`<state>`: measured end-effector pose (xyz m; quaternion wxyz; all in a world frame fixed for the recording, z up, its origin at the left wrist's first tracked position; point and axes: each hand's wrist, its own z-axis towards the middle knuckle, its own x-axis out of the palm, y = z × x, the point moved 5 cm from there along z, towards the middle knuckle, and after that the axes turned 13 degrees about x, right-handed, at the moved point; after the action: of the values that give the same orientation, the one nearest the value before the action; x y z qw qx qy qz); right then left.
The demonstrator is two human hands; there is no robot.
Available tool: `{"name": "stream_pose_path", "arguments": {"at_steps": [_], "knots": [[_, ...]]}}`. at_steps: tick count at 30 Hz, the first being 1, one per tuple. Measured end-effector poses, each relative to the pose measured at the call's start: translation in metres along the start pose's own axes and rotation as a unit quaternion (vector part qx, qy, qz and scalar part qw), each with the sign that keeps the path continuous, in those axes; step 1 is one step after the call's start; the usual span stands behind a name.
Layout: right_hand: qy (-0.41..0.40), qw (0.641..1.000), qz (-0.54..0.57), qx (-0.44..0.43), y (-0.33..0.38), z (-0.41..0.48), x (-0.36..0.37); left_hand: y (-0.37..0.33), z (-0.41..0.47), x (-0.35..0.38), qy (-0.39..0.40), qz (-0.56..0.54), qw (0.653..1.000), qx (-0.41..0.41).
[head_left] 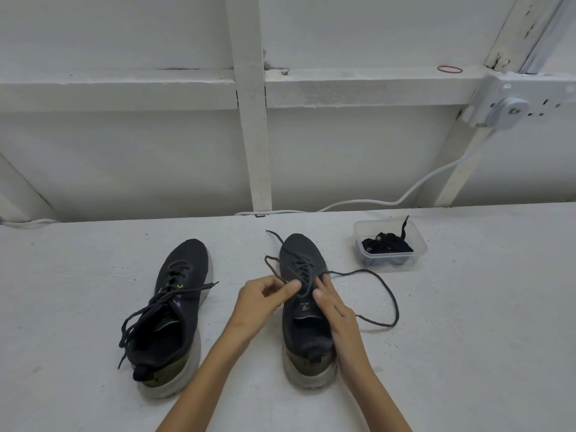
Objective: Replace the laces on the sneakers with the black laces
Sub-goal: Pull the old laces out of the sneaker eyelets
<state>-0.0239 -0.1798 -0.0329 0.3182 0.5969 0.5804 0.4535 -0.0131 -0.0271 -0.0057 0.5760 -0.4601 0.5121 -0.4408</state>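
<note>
Left hand (265,296) pinching dark lace (367,270) over right sneaker (300,247), right hand (338,310) flat against its side, fingers straight, left sneaker (184,272) beside, black laces (388,244) in clear tub (358,227) further right.

My left hand (265,299) is curled, thumb and forefinger pinched together on a strand of the lace (371,270), the other fingers folded toward the palm. My right hand (338,310) lies flatter, its fingers (328,288) straight and slightly spread, the tips pressing on the sneaker (302,247) along its right side. Both forearms are bare and rise from the lower edge, the left slanting rightward and the right slanting leftward, so the two hands sit close together, just apart.
</note>
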Motion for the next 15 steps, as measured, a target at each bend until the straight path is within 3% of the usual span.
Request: {"name": "stream_pose_path", "arguments": {"at_steps": [2, 4, 6, 8, 13, 15], "knots": [[0.001, 1.0, 0.004, 0.001, 0.0, 0.001, 0.0, -0.002, 0.003, -0.006, -0.027, 0.007, 0.999, 0.022], [0.002, 1.0, 0.004, -0.002, 0.0, 0.001, 0.0, -0.002, 0.008, -0.022, -0.107, 0.0, 0.994, 0.034], [0.002, 1.0, 0.003, -0.006, 0.0, 0.001, 0.0, 0.001, 0.01, -0.037, -0.201, -0.049, 0.978, 0.028], [0.0, 1.0, 0.004, -0.008, -0.001, 0.002, 0.0, 0.004, 0.01, -0.04, -0.23, -0.09, 0.969, 0.016], [0.003, 1.0, 0.006, -0.001, -0.003, 0.003, 0.0, 0.002, -0.002, -0.007, -0.055, -0.041, 0.998, -0.011], [0.001, 1.0, 0.007, -0.004, -0.002, 0.003, 0.0, 0.0, -0.001, -0.006, -0.041, -0.004, 0.999, 0.011]]}}
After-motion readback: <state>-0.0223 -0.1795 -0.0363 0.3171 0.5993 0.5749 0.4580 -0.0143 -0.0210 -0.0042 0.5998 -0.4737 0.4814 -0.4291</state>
